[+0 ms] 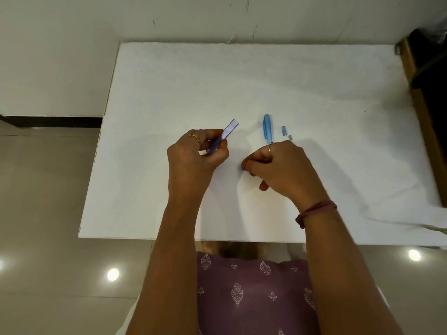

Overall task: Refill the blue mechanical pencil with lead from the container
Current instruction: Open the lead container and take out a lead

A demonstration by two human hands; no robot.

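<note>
The blue mechanical pencil [267, 128] lies on the white table [169, 93], pointing away from me, its near end hidden behind my right hand. Just to its right lie a small blue cap [283, 130] and a tiny white eraser [291, 137]. My left hand [193, 158] grips the lead container [223, 136], a flat blue and white case that sticks out up and to the right. My right hand [283, 170] pinches a small blue piece [243, 167] at its fingertips, low over the table; most of the piece is hidden.
A cream wall runs behind the table's far edge. A dark wooden piece of furniture [425, 97] stands along the right side. White cloth [399, 209] bunches at the near right corner. Glossy tiled floor [48, 213] lies to the left.
</note>
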